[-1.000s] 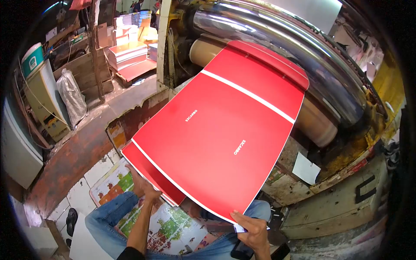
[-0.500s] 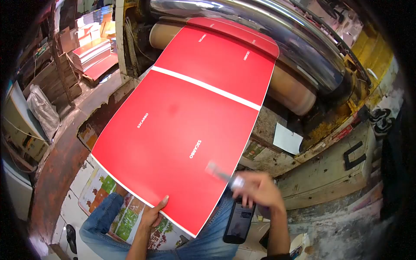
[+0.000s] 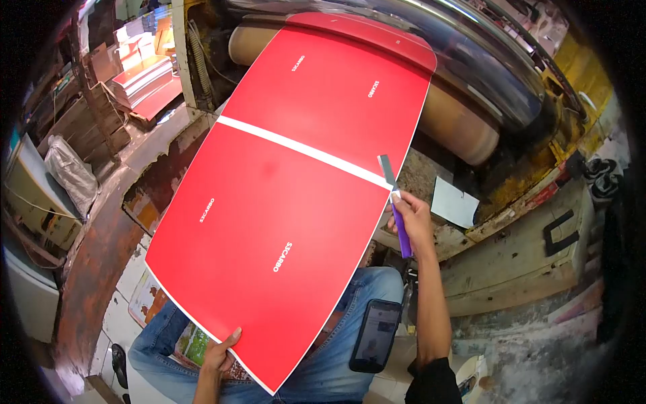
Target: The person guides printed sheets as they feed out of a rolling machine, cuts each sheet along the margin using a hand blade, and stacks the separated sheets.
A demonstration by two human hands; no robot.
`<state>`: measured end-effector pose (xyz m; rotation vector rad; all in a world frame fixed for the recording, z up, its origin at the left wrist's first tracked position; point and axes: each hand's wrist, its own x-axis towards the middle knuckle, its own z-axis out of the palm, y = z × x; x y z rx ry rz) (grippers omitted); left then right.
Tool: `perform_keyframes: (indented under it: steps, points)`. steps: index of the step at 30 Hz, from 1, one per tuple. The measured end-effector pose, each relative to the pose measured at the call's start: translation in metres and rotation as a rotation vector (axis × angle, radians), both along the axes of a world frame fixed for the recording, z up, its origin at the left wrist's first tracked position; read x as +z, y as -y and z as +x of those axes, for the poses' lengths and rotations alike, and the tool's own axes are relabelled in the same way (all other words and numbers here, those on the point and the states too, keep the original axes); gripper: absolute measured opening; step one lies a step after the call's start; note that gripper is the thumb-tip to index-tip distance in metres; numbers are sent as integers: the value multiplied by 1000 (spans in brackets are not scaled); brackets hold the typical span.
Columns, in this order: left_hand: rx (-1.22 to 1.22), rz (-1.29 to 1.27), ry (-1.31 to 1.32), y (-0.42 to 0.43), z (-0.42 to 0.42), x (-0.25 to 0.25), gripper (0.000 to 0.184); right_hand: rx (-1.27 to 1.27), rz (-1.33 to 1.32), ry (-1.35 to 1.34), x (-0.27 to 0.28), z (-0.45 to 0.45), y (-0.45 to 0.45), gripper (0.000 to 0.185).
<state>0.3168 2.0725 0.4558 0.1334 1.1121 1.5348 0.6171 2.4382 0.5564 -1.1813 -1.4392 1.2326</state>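
Observation:
A large red printed sheet (image 3: 269,215) with white lettering and a white band (image 3: 303,151) across it slopes down from the machine's rollers toward my lap. My left hand (image 3: 219,353) grips its lower edge, thumb on top and the fingers hidden beneath. In my right hand (image 3: 412,219) is a utility knife (image 3: 402,232) with a purple handle. Its blade (image 3: 385,172) points up and away, over the right end of the white band at the sheet's right edge. Whether the blade touches the sheet I cannot tell.
A shiny metal roller (image 3: 498,87) and a brown roller (image 3: 457,121) span the far side. A phone (image 3: 375,337) lies on my thigh. White paper (image 3: 455,202) rests on the machine ledge at right. Stacked printed sheets (image 3: 145,81) stand at the back left.
The sheet has come farther out toward me, its white band now lower. My left hand has moved down with the edge. My right hand has moved up with the knife to the band's right end.

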Motion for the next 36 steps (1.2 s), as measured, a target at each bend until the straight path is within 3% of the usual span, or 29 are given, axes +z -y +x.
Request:
perform_keyframes:
  steps: [2,6,8,10,11,12,14,15,16,18,20,21,22,24,27,30,32,34,36]
  points:
    - [-38,-69,-35,11,-5,2,49,41,-59,28,7,-1,13,32]
    - [-31,-82,-54,33,-6,-3,58,-107,95,7,8,0,26,29]
    - [-7,-84,37,44,-9,-3,54,-132,87,110,15,-1,31,24]
    - [-32,-137,-31,53,-11,7,57,-217,993,740,25,-8,37,34]
    - [-25,-169,-41,57,-11,14,58,-134,999,875,32,-11,36,50]
    - [-27,-177,-42,61,-11,14,58,-133,991,876,30,-11,29,50]
    - [-31,-160,-68,71,-13,8,58,269,1181,963,23,-8,8,51]
    - [-47,-175,-74,77,-19,0,58,341,1239,968,21,-6,1,49]
    - [-104,-378,-178,88,-27,-12,58,367,1196,845,20,-6,-4,44]
    - [-204,-617,-275,115,-32,-23,59,340,826,676,14,0,-23,35]
    - [-2,-257,-208,120,-45,-30,58,251,800,583,12,-4,-32,35]
    - [-71,-451,-304,126,-55,-13,59,256,739,480,11,-5,-30,33]
    - [-87,-466,-308,131,-63,-11,59,273,671,374,7,-7,-24,31]
    - [3,-330,-277,139,-72,-13,61,261,696,438,7,-11,-12,29]
    - [37,-324,-307,117,-92,-29,63,269,710,548,9,-17,6,24]
    - [17,-286,-254,73,-121,-84,64,334,644,606,20,-25,24,24]
    - [9,-274,-109,30,-138,-122,65,367,803,570,26,-26,38,27]
    - [52,-210,-146,-18,-139,-142,63,377,824,616,40,-24,57,30]
    - [174,-315,-114,-63,-138,-160,56,448,775,644,50,-22,71,30]
